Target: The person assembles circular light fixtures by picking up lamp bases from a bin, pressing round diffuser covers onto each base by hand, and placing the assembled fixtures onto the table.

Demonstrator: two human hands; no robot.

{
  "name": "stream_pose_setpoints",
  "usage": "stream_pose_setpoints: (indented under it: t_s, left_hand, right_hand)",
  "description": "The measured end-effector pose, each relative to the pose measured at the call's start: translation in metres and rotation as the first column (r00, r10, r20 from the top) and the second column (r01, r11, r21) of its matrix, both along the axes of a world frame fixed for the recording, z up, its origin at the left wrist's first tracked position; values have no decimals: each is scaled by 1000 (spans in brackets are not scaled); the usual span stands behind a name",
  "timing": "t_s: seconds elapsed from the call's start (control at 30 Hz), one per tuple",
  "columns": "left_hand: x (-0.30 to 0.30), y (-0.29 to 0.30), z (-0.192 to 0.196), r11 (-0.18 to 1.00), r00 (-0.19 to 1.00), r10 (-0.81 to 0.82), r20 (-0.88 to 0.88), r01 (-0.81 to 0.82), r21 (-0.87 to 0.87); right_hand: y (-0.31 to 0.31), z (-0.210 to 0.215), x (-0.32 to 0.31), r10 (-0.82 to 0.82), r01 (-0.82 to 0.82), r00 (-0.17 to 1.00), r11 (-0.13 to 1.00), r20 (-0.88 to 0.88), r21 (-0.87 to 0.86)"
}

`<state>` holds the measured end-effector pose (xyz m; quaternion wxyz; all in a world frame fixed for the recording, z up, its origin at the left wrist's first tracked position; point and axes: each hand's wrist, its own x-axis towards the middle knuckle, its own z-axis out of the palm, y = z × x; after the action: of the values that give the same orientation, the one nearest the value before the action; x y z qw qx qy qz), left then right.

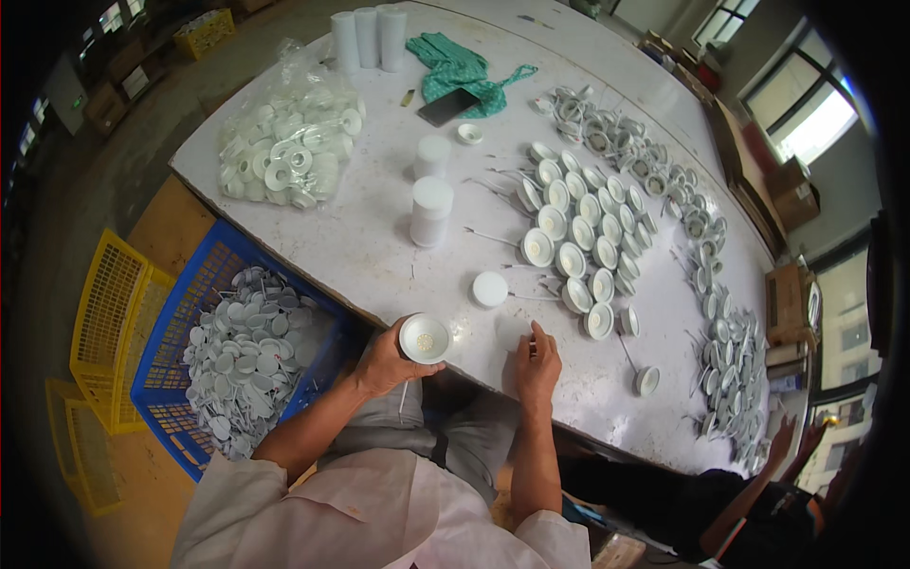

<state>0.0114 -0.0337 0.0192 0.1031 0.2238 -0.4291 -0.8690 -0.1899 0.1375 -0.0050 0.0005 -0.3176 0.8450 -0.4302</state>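
My left hand (384, 365) grips a round white LED downlight (425, 339) at the table's near edge. The light's open face is up and shows a round board of small yellowish LEDs; a thin cable hangs below it. My right hand (537, 365) is just to the right, over the table edge, its fingers closed at the side of a thin, pale translucent disc (512, 329). Ahead of both hands lies a short stack of white discs (489, 289). Taller stacks of white discs (431, 211) stand farther off. Many open downlights (571, 259) with cables are grouped to the right.
A clear bag of white rings (284, 156) sits at the table's left. Beyond are white cylinders (391, 41), a green cloth (455, 71) and a dark phone (448, 107). A blue crate (175, 417) of lamp parts stands at lower left. Another person's arm (758, 493) is at lower right.
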Motion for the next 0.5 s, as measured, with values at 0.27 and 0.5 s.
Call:
stream_pose_setpoints:
  t_s: [0.27,0.5]
  left_hand:
    - [5,-66,2,928,949,307,67,-283,-244]
    - [-10,-167,-18,569,839,540,-72,-426,-703]
  right_hand:
    - [-28,31,-47,-2,5,991,1000,-135,19]
    - [-213,114,-107,277,-276,955,961,-110,25]
